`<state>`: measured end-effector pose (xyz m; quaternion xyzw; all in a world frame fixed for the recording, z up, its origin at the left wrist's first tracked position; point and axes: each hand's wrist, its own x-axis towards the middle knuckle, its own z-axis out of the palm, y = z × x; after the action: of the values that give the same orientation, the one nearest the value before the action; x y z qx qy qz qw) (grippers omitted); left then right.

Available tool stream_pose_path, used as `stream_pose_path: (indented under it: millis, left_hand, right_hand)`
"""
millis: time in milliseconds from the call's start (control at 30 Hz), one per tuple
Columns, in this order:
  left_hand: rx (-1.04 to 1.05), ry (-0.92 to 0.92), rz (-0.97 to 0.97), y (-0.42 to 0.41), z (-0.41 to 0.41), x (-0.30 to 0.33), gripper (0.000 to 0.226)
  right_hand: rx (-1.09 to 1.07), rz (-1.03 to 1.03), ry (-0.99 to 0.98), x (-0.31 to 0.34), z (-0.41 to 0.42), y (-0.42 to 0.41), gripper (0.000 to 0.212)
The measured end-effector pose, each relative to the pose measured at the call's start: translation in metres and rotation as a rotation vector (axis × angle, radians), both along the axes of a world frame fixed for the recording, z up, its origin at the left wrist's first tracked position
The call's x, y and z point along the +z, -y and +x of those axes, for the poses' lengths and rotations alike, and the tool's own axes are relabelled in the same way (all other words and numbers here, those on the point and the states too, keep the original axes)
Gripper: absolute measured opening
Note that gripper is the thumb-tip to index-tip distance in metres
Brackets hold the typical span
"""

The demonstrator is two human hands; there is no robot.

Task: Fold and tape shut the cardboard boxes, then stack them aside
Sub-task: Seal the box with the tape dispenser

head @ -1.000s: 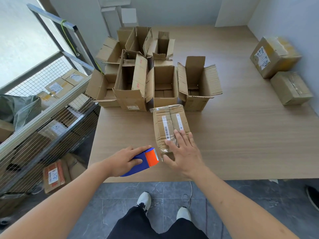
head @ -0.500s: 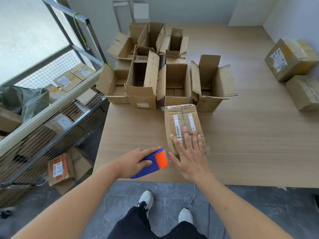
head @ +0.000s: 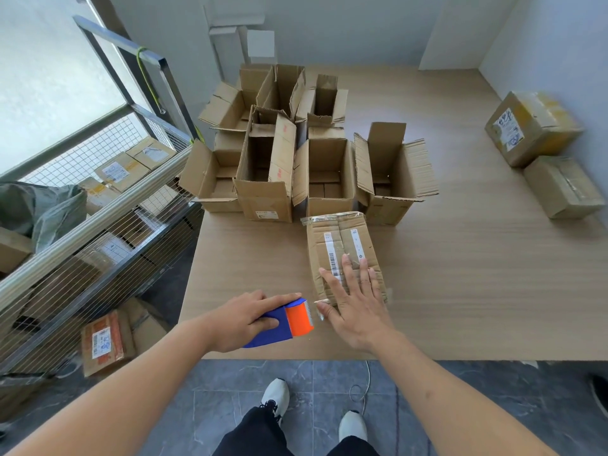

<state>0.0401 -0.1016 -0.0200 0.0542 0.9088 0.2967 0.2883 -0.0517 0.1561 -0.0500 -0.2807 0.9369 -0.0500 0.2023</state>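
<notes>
One closed box (head: 342,255) was pressed flat on the bench (head: 460,291) under the spread right grip (head: 357,299), the tape dispenser (head: 284,322) clasped in the left grip (head: 243,319) just beside it; loose tape could wrinkle if pressure slipped.

A light wood-grain table (head: 460,291) stands against pale walls (head: 362,28) in a storage room. To the left of the grip, a wire-mesh metal rack (head: 98,225) holds labelled parcels (head: 115,171) and a grey plastic bag (head: 42,209), with another labelled parcel (head: 105,343) on the floor beneath. Below the grip, grey stone floor tiles (head: 246,376) show white sneakers (head: 276,396), black trousers (head: 260,436) and a thin white cable (head: 360,390).
</notes>
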Motion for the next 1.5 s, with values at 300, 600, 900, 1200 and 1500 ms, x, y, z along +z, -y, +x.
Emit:
stream_pose_path:
  millis: [300,600,900,1200,1500]
  left_hand:
    - [-0.024,-0.046,-0.112,-0.002,-0.004,0.005,0.062]
    - [0.159,0.146,-0.010,-0.017,-0.013,-0.006,0.050]
    - [0.212,0.220,-0.043,-0.031,-0.020,-0.009,0.048]
    - [0.090,0.241,-0.175,-0.033,-0.043,0.000,0.047]
    - [0.002,0.164,-0.247,-0.028,-0.049,0.004,0.047]
  right_hand:
    - [-0.008,0.001,0.033,0.002,-0.003,0.001,0.066]
    - [-0.011,-0.030,0.057,0.003,-0.003,0.001,0.059]
    - [0.006,0.008,0.055,0.003,-0.002,0.002,0.058]
    - [0.032,0.090,0.019,-0.001,-0.003,0.006,0.064]
    - [0.017,0.082,0.020,0.000,-0.003,0.006,0.063]
